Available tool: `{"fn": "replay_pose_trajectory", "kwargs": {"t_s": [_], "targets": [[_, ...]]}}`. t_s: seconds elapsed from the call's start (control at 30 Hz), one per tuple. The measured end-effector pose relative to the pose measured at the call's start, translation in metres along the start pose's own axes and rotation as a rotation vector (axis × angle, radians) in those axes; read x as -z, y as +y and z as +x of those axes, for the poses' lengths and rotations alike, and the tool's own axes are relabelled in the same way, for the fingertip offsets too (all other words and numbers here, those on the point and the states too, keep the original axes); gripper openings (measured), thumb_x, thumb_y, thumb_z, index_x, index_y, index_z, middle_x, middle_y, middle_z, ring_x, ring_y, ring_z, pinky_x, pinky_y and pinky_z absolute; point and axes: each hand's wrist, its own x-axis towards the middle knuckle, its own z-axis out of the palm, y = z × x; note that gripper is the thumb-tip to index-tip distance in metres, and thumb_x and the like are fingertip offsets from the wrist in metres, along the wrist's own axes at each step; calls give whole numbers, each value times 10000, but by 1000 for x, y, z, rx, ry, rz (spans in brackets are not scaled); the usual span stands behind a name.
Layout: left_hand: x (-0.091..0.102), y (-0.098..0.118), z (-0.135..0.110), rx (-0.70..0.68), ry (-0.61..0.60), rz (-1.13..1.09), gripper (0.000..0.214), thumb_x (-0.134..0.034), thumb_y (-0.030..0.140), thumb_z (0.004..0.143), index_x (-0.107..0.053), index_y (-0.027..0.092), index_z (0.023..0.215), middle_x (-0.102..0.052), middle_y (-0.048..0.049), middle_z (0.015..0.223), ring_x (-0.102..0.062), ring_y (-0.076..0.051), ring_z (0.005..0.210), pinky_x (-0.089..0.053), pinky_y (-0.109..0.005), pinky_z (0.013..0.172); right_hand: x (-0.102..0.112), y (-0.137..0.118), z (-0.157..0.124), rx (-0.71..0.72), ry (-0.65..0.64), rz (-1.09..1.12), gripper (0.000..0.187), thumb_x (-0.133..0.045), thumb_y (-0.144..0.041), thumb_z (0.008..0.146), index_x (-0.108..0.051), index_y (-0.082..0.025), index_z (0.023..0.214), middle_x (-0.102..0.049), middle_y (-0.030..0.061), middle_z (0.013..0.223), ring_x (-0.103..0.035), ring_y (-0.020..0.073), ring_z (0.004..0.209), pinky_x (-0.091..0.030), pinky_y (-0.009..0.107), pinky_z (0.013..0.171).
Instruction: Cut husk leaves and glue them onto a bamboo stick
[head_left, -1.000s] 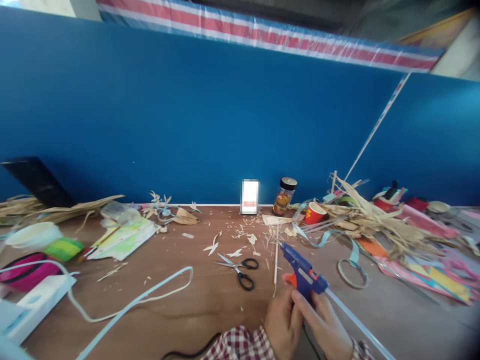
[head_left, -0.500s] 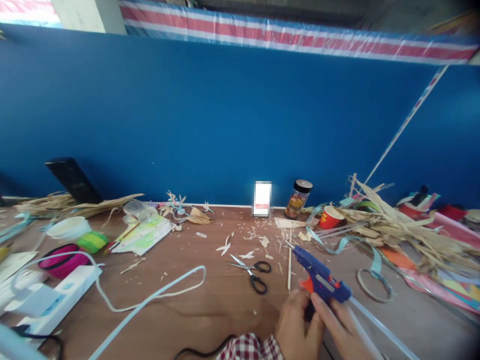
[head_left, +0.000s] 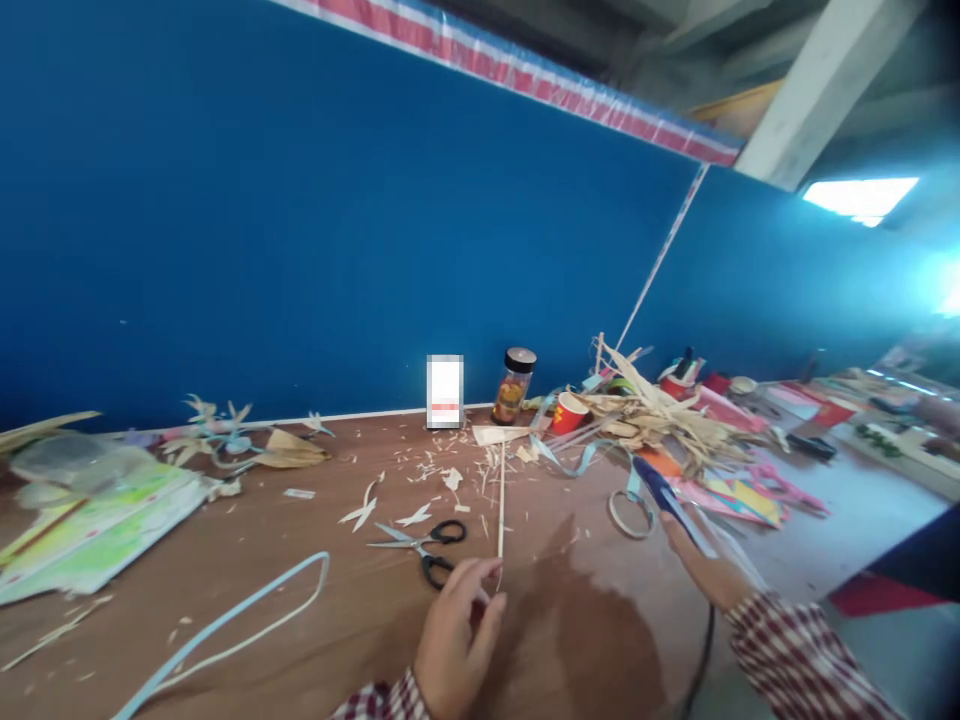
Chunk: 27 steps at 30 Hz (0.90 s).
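Observation:
My left hand [head_left: 456, 640] is low over the table, its thumb and forefinger curved and apart. Between and just beyond their tips lies the near end of a thin pale stick [head_left: 502, 500]; whether the skin touches it I cannot tell. Scissors [head_left: 424, 545] with black handles lie open just left of these fingers. Over on the right, my right hand [head_left: 701, 560] is wrapped round a blue hot glue gun [head_left: 660, 490], smeared by motion, with a clear glue stick trailing from its back. A ring [head_left: 631, 515] with pale blue ribbon lies left of the gun.
Pale scraps [head_left: 431, 460] litter the table's middle. A lidded jar [head_left: 514, 385] and a red paper cup [head_left: 570, 412] stand near the blue partition [head_left: 337, 250]. Dried husks [head_left: 660, 425] are heaped at right. A painted sheet [head_left: 112, 530] and a pale blue strip [head_left: 225, 610] lie at left.
My view has turned right. Both hands were together at the glue gun; my left hand has let go and moved to the stick, while my right hand has carried the gun rightward.

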Motion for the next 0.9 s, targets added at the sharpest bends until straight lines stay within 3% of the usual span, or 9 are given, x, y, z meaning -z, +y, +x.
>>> {"fn": "replay_pose_trajectory", "kwargs": {"t_s": [0.17,0.33,0.47,0.57,0.67,0.77,0.9], "targets": [[4,-3,0,-42,0,24,282,-417,230,842,-477,199,1116,-534,-103,1060,-571,-156,761,-475,-307,735,-18,32,7,73,-94,-179,135,-326,-287,822,-415,-193,783,-508,24,585,-532,190,547,-344,278,516],[22,6,3,-67,77,68,287,-442,228,832,-477,206,1116,-538,-101,1082,-577,-162,801,-485,-310,757,-44,46,-7,92,-139,-186,125,-405,-315,805,-456,-203,787,-542,40,646,-562,209,608,-359,281,539],[27,13,0,-103,165,91,282,-451,222,822,-497,195,1099,-567,-96,1048,-588,-160,770,-509,-295,716,-49,50,-8,69,-192,-228,186,-369,-354,835,-475,-201,832,-565,61,703,-588,235,685,-385,305,583],[18,13,-8,-173,174,121,291,-455,196,811,-497,194,1099,-587,-86,1017,-602,-146,739,-517,-265,688,-47,48,-6,57,-203,-253,195,-369,-350,836,-490,-197,830,-572,69,711,-596,256,714,-392,329,593],[2,7,-17,-283,40,152,294,-445,181,800,-495,199,1090,-607,-75,956,-607,-112,647,-518,-222,649,-49,45,-6,61,-171,-286,177,-375,-306,837,-504,-189,808,-590,107,763,-600,275,751,-397,352,606],[-13,-2,-22,-338,-9,219,265,-393,220,809,-518,226,1042,-626,-53,933,-597,-93,564,-509,-188,564,-53,43,-8,88,-105,-328,171,-356,-257,846,-512,-206,798,-596,126,817,-607,268,757,-409,357,616],[-18,-8,-22,-373,-58,323,288,-392,245,789,-519,236,1047,-637,-47,937,-610,-110,592,-503,-191,557,-53,46,-8,129,-104,-307,195,-341,-279,848,-526,-218,829,-599,128,817,-609,283,774,-430,378,634]]}}
